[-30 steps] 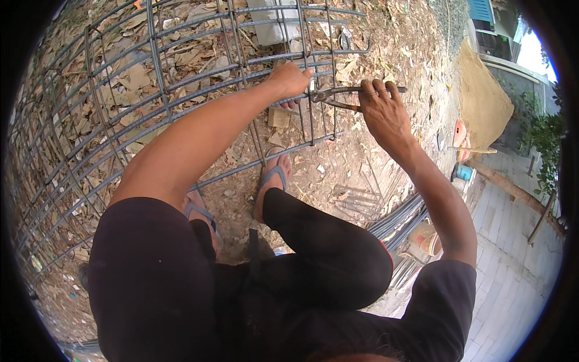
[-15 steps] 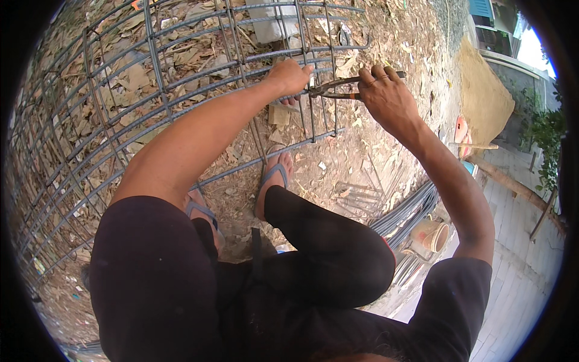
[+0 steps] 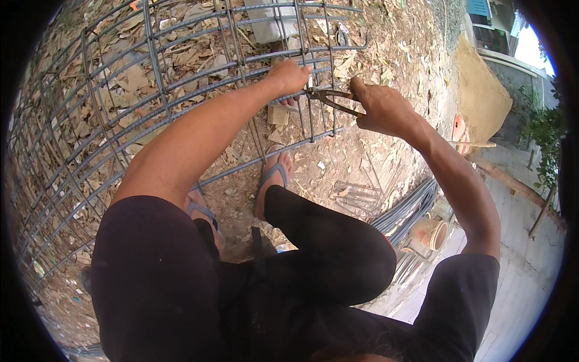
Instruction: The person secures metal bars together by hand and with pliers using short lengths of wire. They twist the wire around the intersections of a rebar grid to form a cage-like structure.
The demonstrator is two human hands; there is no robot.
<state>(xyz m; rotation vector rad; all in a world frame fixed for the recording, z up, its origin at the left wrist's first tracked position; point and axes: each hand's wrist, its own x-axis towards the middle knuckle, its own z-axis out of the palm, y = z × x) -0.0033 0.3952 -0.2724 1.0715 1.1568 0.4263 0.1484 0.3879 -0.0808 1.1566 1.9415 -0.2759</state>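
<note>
A grid of steel reinforcing bars (image 3: 172, 108) fills the upper left, its long ribbed rods crossed by thinner bars. My left hand (image 3: 289, 78) is closed round a bar near the grid's right end; its fingertips show below the bar. My right hand (image 3: 385, 110) grips the handles of a pair of pincers (image 3: 335, 100), with the handles spread somewhat apart. The pincers' jaws meet the grid at a crossing just right of my left hand. Whether they bite on a tie wire there is too small to tell.
Dry leaves and dirt lie under the grid, with a pale block (image 3: 271, 21) beneath its far end. Near my sandalled feet (image 3: 277, 175) are loose thin rods (image 3: 359, 196). Farther right lie a bundle of dark bars (image 3: 410, 208), a dirty bucket (image 3: 429, 233) and a sand pile (image 3: 482, 90).
My right hand has turned the pincers, so their handles tilt more toward me, and their handles look wider apart. The jaws stay at the same crossing. My left hand has hardly moved.
</note>
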